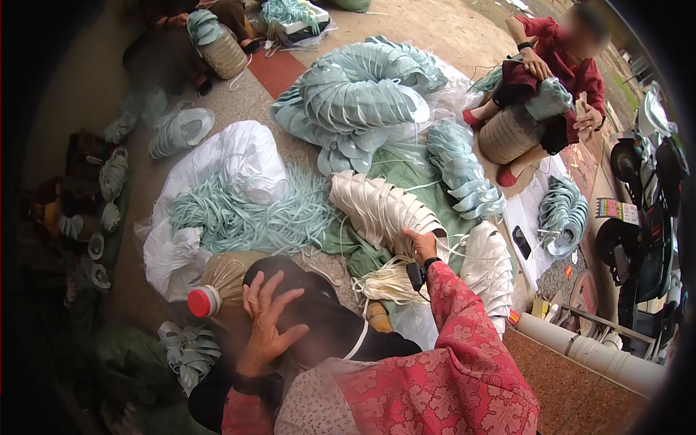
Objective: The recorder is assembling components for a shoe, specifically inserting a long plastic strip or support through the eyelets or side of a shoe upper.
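My right hand (420,246) reaches forward, its fingers closed on the near end of a long stack of white curved pieces (377,206) nested in one another. Below that hand lies a bundle of thin cream strips (391,281). A second white stack (487,268) rests to the right. My left hand (270,322) is open, fingers spread, above my dark-clothed leg, and holds nothing. Beside it lies a clear plastic jug (232,272) with a red cap (202,301), tilted to the left. What lies under the left hand is partly hidden.
Loose pale-blue strips (254,210) heap on a white plastic sack (250,156). Large pale-blue stacks (362,94) lie ahead. A co-worker in red (562,65) sits at far right with a jug (511,134); another person sits at far left. A phone (521,242) lies at right.
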Action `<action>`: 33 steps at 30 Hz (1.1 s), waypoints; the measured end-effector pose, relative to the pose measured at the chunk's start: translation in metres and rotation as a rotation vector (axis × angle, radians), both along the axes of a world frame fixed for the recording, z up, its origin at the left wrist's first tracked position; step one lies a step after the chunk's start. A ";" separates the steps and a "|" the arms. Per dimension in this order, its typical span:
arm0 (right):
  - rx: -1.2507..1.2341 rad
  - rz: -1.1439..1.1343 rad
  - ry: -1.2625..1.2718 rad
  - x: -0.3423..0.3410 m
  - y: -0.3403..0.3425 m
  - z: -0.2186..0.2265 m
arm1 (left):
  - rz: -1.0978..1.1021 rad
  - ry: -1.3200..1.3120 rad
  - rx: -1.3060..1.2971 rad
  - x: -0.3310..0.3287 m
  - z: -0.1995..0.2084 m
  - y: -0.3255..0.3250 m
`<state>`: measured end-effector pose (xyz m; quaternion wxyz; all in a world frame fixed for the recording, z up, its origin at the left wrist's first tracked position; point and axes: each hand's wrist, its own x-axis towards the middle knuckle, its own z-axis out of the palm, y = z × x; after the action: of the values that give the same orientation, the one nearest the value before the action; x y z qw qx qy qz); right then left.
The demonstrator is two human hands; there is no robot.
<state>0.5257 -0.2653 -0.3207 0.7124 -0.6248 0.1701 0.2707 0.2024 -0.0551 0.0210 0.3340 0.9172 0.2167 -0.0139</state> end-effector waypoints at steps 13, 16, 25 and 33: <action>0.331 0.184 0.216 0.006 -0.054 -0.021 | 0.014 -0.023 0.007 -0.001 -0.001 -0.003; 0.315 0.186 0.181 0.009 -0.055 -0.025 | 0.019 -0.030 0.015 -0.003 0.001 -0.004; 0.211 0.270 0.202 0.005 -0.048 -0.001 | 0.025 -0.023 0.018 -0.004 0.000 -0.004; -0.141 0.225 0.064 0.009 -0.025 0.013 | 0.020 -0.043 0.014 -0.002 -0.001 -0.004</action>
<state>0.5346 -0.2902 -0.3080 0.6259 -0.6796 0.1403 0.3559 0.2007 -0.0588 0.0196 0.3323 0.9174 0.2187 0.0104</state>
